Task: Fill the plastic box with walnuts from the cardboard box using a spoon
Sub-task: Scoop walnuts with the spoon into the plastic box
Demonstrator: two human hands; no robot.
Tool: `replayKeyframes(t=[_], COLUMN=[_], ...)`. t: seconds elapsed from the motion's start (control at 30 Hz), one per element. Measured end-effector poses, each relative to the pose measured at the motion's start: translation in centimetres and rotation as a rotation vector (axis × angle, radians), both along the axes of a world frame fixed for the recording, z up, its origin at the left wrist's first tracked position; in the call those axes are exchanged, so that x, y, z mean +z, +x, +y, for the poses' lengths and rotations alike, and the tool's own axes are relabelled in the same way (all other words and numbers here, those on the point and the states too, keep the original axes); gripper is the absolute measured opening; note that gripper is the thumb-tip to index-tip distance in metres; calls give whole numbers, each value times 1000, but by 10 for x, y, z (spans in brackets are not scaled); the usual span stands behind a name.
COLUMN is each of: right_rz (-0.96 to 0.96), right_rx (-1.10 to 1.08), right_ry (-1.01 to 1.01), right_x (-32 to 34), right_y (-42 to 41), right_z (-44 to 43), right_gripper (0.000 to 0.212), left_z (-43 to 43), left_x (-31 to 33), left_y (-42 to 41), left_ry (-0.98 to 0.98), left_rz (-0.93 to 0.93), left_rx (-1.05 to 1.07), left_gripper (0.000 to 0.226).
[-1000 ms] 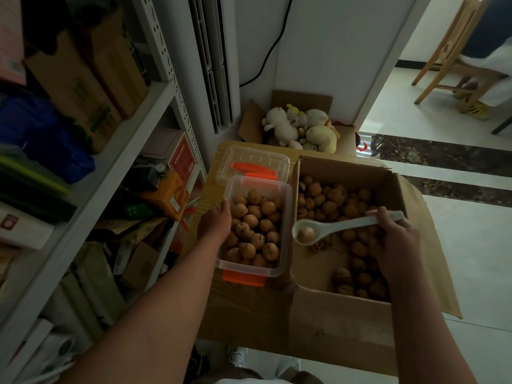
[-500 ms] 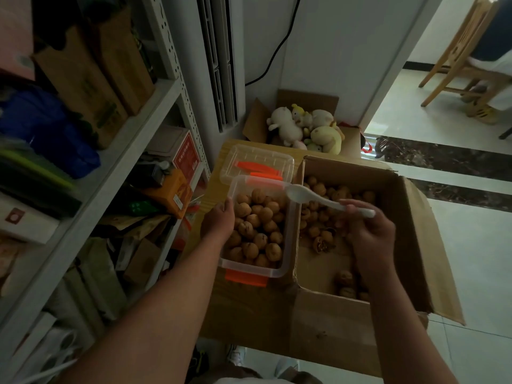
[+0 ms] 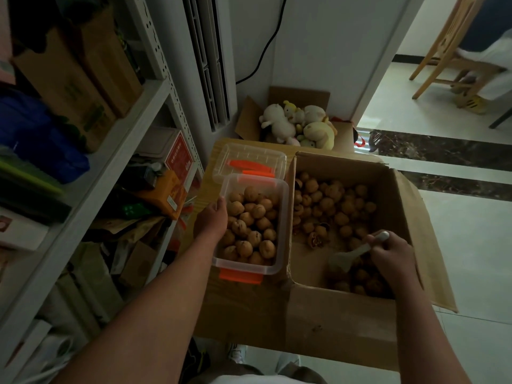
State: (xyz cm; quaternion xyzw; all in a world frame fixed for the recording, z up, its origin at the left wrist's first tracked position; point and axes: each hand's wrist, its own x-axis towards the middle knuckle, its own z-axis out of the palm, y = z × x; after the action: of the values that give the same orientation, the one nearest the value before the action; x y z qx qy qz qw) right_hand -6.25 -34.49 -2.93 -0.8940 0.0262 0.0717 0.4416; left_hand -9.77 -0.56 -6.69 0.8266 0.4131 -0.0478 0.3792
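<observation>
Down inside the brown cardboard box (image 3: 399,189), right hand (image 3: 393,256) fingers clamped round the white plastic spoon (image 3: 349,256) among near walnuts (image 3: 360,278); left hand (image 3: 212,218) grips the clear plastic box (image 3: 249,268) at its left wall.

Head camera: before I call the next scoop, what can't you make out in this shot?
- Spoon bowl: dim and blurred among the walnuts in the cardboard box; whether it holds a nut is unclear.
- Nuts under the right hand: hidden by the hand and wrist.
- Plastic box depth: only the top layer shows.
- Left hand fingers: mostly hidden behind the hand at the box's left wall.
</observation>
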Motion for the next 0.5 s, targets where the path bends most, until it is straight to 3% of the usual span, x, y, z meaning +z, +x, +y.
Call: replayKeyframes(t=[0.13, 0.27, 0.5], right_rz=[137, 309, 420], right_rx=[-75, -179, -154], right_ry=[6, 160, 188], right_x=[-13, -27, -35], right_y=[4, -3, 0], right_z=[-7, -5, 8], right_gripper=[11, 15, 18], left_z=[-1, -2, -1], left_x=[2, 3, 0], left_y=[-1, -2, -2], left_ry=[-9, -19, -11], left_rz=[-6, -16, -7], left_rx=[8, 12, 7], left_gripper=[59, 59, 60])
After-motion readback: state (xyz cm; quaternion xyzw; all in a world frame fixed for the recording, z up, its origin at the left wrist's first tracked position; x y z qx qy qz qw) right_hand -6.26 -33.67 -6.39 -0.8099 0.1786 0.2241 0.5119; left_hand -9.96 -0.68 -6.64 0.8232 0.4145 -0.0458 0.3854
